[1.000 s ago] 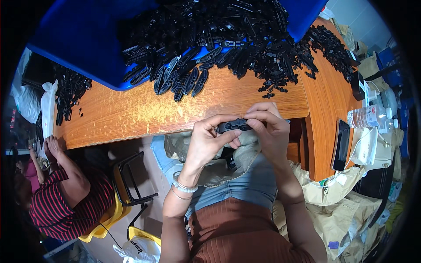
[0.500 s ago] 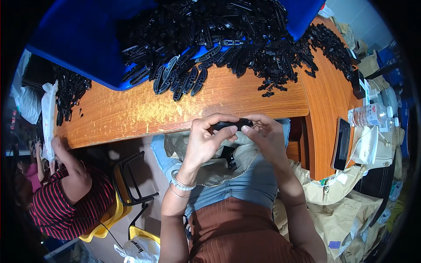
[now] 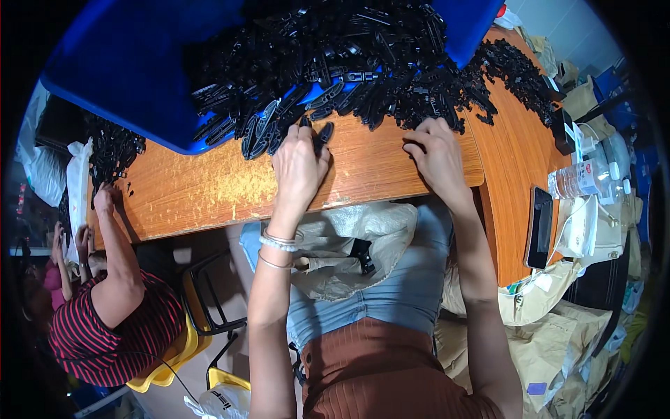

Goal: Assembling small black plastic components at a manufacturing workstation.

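My left hand (image 3: 299, 167) is at the near edge of the black plastic heap, its fingers closed about a black oval plastic part (image 3: 323, 134). More of these oval parts (image 3: 259, 134) lie just left of its fingers. Over to the right, my right hand (image 3: 440, 159) rests on the table with curled fingers at the edge of the small black plastic pieces (image 3: 447, 105). Its fingertips are partly hidden, and what they hold, if anything, does not show.
A blue bin (image 3: 125, 105) lies tipped toward me, black parts spilling onto the wooden table (image 3: 230, 181). A phone (image 3: 540, 227) and plastic bottle (image 3: 579, 180) are at the right. A sack (image 3: 335, 279) covers my lap. At left, a person in a striped top (image 3: 118, 314) handles dark parts.
My hands were together over my lap around a black oval part. They have moved apart and forward to the table, and that part is no longer visible between them.
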